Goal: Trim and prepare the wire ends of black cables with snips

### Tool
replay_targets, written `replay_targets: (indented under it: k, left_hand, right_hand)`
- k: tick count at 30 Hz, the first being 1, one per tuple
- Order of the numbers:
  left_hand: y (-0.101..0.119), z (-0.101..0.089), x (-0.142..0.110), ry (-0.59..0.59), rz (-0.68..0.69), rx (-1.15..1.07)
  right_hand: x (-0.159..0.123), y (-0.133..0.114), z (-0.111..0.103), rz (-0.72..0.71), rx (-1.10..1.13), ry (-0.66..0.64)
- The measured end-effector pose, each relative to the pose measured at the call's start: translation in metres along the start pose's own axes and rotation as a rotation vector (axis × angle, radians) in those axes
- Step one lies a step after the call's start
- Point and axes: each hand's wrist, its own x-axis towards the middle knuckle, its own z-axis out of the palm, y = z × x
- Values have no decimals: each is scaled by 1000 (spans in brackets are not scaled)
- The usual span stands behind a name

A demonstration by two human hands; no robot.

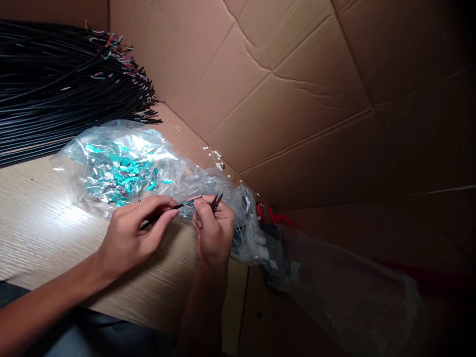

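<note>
Between the thumb and fingers of my left hand is a black cable, its end pointing right. Thin coloured wires come out of that end. My right hand pinches the wire tips with thumb and forefinger. The same hand also keeps a small pair of dark scissors in its curled fingers, pointed blades sticking up and slightly apart. Both hands are just above the near side of a clear plastic bag holding many shiny teal pieces, whose kind I cannot make out.
A big bundle of black cables with stripped wire ends lies at the upper left. Cardboard walls rise behind and to the right. More clear bags run rightward. White bits lie along the cardboard crease. Bare wood table shows at left.
</note>
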Motion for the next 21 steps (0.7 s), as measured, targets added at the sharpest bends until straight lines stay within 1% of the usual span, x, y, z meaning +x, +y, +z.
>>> replay_targets:
  k: [2, 3, 4, 6, 8, 10, 12, 13, 15, 16, 18, 19, 21]
  left_hand:
    - [-5, 0, -4, 78, 254, 206]
    - [-7, 0, -5, 98, 357, 282]
    - [-9, -1, -6, 111, 432, 337]
    - [-13, -2, -8, 113, 503, 400]
    - [-14, -2, -10, 103, 502, 408]
    - [-13, -3, -11, 92, 426, 363]
    - [-10, -4, -11, 84, 293, 258]
    - [-8, -5, -10, 62, 200, 187]
    - [-5, -8, -6, -23, -31, 18]
    - [-4, -10, -4, -74, -143, -69]
    - [-1, -15, 2, -158, -337, -227]
    - [0, -17, 4, -181, -403, -296]
    - [1, -22, 9, -205, -474, -411]
  right_hand:
    - [-1, -4, 6, 32, 83, 21]
    - [-1, -6, 9, 65, 141, 25]
    - [-1, -9, 12, 112, 204, 20]
    - [-1, -13, 16, 223, 334, -15]
    - [1, -15, 17, 325, 447, -87]
    - [4, -14, 16, 398, 520, -177]
    - [7, -10, 15, 437, 546, -248]
    - [8, -8, 16, 443, 542, -262]
    - [8, -4, 17, 416, 493, -250]
    - [8, -2, 19, 369, 442, -223]
    - [5, 2, 22, 195, 277, -153]
    - [3, 3, 23, 88, 181, -126]
    - [0, 5, 25, -101, 22, -90]
